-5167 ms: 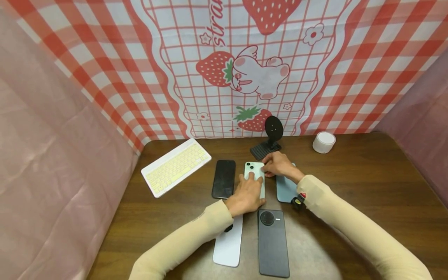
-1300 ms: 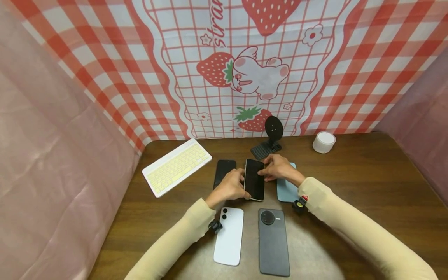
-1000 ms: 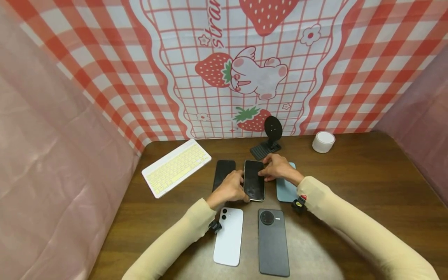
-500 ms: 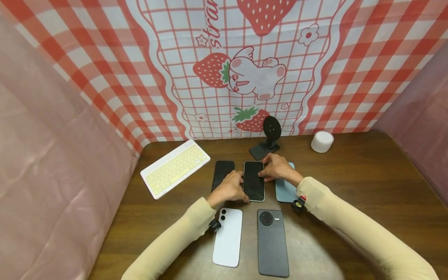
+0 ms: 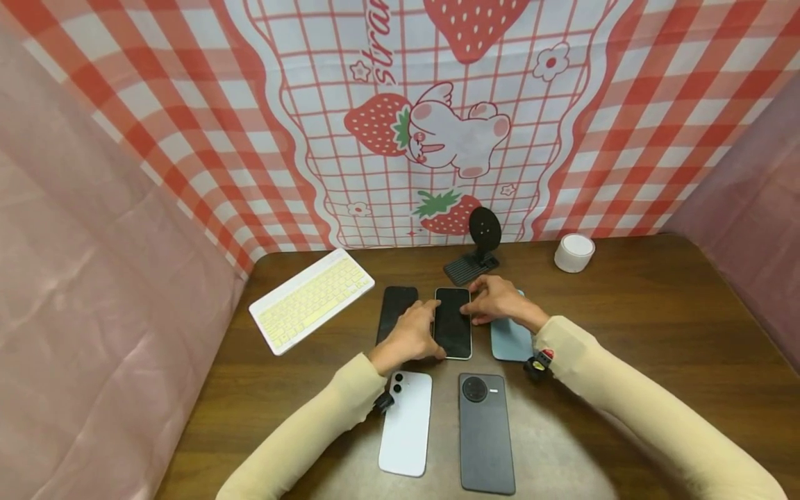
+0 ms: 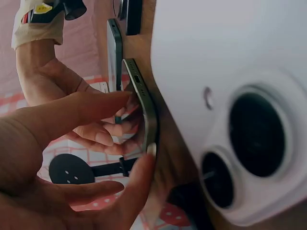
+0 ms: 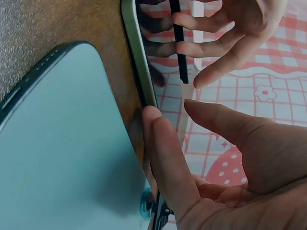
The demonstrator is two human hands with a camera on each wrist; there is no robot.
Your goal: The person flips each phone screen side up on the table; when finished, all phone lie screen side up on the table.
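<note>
A smartphone [image 5: 453,326] with a dark screen and pale green frame lies face up mid-table in the head view. My left hand [image 5: 411,333] rests along its left side, thumb near the lower corner and a fingertip at the edge. On the other side, my right hand [image 5: 495,300] has an index fingertip touching the phone's edge [image 7: 138,52], while its thumb stands apart in the right wrist view. A black phone [image 5: 396,309] lies partly under my left hand. Beneath my right hand is a light-blue phone [image 5: 509,340], partly covered.
A white phone [image 5: 406,430] and a grey phone [image 5: 486,437] lie nearer, backs up. Behind stands a black phone stand [image 5: 480,250]. A white keyboard [image 5: 312,302] with yellow keys is at left, a white cylinder [image 5: 574,253] at right back. A printed cloth backs the table.
Several seconds ago the middle phone showed its mint back; now its dark screen faces up. Over the last second the hands have stayed almost still around it.
</note>
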